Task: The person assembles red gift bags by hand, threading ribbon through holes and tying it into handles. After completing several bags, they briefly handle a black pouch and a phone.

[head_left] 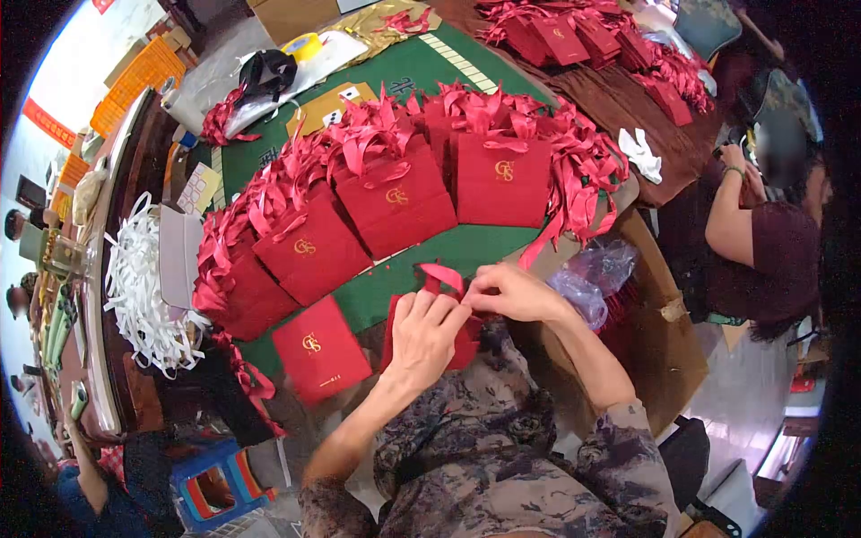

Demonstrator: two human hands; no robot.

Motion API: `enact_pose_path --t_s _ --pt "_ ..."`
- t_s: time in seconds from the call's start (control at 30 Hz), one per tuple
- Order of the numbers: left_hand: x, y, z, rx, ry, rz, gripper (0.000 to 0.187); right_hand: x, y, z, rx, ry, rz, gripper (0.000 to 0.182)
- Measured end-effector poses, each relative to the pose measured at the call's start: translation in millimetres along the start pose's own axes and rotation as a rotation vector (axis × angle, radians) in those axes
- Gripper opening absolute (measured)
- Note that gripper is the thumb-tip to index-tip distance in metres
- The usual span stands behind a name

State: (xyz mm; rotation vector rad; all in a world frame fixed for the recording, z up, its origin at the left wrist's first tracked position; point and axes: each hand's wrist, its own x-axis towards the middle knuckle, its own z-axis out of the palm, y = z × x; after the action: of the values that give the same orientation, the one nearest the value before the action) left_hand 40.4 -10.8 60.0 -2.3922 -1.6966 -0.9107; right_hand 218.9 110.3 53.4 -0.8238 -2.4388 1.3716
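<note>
Close to my body, a small red paper gift bag [465,348] is partly covered by my hands. My left hand [421,336] is closed over its top edge, knuckles up. My right hand [516,294] pinches beside it, fingertips meeting the end of a pink ribbon [442,273] that loops up from the bag. The exact grip is hidden behind the fingers. Left of my left hand, a flat red bag [321,350] with a gold logo lies at the table edge. Beyond my hands, rows of red bags [395,202] with pink ribbon handles stand in an arc.
The table has a green top [421,248]. White ribbon strips [148,287] hang at the left. Clear plastic [592,278] lies in an open cardboard box [659,341] at my right. More red bags [560,40] cover a brown-draped table; a co-worker [762,233] sits at far right.
</note>
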Motion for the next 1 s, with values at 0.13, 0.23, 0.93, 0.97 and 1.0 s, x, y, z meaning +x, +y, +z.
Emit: enact_pose_path --t_s 0.13,0.23,0.93,0.97,1.0 --pt "6 -4 -2 -0.051 0.017 -0.09 0.015 7 4 22 0.173 0.224 0.051 0.024" --pt "6 -3 0 -0.175 -0.011 -0.189 0.017 16 3 36 0.254 0.417 0.08 0.023" --pt "6 -35 11 0.106 0.163 -0.404 0.024 -115 -10 5 0.078 0.344 0.173 0.015" --pt "10 -22 5 0.151 0.203 -0.341 0.024 -115 -8 10 0.069 0.358 0.157 0.016" --pt "11 -8 1 0.058 0.168 -0.291 0.026 -111 -14 11 0.073 0.34 0.153 0.017"
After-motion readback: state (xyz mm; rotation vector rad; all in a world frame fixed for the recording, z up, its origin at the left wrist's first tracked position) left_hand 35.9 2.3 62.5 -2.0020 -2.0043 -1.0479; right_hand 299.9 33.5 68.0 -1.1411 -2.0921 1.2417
